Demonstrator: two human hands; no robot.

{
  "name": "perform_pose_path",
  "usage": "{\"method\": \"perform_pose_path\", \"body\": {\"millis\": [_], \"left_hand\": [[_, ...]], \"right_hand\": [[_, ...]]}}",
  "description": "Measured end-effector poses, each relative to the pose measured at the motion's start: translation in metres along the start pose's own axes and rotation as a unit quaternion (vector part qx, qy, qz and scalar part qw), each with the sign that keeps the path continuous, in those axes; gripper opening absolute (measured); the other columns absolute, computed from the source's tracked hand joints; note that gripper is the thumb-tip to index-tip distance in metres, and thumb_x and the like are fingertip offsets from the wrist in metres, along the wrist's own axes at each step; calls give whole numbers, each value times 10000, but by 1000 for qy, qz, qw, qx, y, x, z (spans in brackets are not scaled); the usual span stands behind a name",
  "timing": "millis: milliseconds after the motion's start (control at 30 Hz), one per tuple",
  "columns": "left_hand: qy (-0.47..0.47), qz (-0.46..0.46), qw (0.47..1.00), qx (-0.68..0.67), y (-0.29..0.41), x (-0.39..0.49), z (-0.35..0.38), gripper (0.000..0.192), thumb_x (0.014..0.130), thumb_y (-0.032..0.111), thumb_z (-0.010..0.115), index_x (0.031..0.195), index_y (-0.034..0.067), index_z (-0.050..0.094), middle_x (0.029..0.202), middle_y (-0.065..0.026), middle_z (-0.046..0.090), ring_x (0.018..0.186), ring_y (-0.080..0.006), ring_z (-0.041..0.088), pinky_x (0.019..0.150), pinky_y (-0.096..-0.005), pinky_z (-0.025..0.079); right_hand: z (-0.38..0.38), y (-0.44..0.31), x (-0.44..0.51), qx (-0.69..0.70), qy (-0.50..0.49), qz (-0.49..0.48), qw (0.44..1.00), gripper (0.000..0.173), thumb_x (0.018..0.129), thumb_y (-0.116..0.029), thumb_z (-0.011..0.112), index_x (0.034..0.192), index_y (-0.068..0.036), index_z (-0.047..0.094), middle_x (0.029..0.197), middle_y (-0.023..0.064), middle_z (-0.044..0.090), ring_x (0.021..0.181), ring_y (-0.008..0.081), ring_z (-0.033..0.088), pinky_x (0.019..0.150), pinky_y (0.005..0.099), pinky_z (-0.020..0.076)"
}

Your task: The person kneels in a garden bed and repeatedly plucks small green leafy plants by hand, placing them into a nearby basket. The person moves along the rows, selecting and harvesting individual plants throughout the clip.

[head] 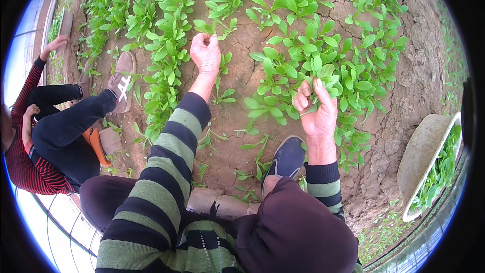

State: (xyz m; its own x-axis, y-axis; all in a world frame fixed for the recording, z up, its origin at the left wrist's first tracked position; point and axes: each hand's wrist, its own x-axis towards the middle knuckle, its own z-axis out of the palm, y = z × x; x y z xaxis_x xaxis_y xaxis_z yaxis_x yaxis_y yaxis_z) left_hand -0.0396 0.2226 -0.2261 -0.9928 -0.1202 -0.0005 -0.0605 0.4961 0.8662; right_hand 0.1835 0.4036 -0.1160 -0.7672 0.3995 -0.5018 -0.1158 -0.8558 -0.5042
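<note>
My left hand is pinched at the base of a small leafy green seedling, over cracked brown soil. Its fingertips cover the lower stem, so I cannot tell whether the roots are still in the ground. In my right hand is a small bunch of leafy greens, held upright between thumb and fingers. Directly behind and beside that bunch grows a dense patch of the same greens. Several loose or thinly spaced seedlings lie near my shoe.
A pale, worn basin containing picked greens tilts at the right. On the left, another person in a red-striped top sits low, one shoe beside a row of greens. Beneath me is a low, pale seat-like object.
</note>
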Motion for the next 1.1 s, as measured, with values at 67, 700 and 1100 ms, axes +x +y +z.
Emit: {"method": "perform_pose_path", "body": {"millis": [67,700,1100], "left_hand": [[19,-16,987,-157,18,-4,-11,81,837,47,673,818,34,595,774,14,578,678,-51,496,611,-212,419],[-182,275,907,261,58,-17,80,194,830,201,662,869,50,548,839,-167,646,777,-373,634,675,-457,506],[-184,284,913,229,79,9,119,231,810,208,669,896,45,530,784,-198,649,767,-393,649,685,-492,506]], "right_hand": [[-2,-3,1,4,-8,-3,1000,123,934,-178,602,959,-72,546,755,44,492,593,147,457,523,282,342],[0,-8,-1,-16,27,-14,999,165,932,-168,611,1035,-50,557,745,58,505,584,157,468,526,285,359],[-6,-14,5,-12,47,-10,999,142,918,-146,632,984,-44,560,757,76,553,580,172,527,510,298,401]]}}
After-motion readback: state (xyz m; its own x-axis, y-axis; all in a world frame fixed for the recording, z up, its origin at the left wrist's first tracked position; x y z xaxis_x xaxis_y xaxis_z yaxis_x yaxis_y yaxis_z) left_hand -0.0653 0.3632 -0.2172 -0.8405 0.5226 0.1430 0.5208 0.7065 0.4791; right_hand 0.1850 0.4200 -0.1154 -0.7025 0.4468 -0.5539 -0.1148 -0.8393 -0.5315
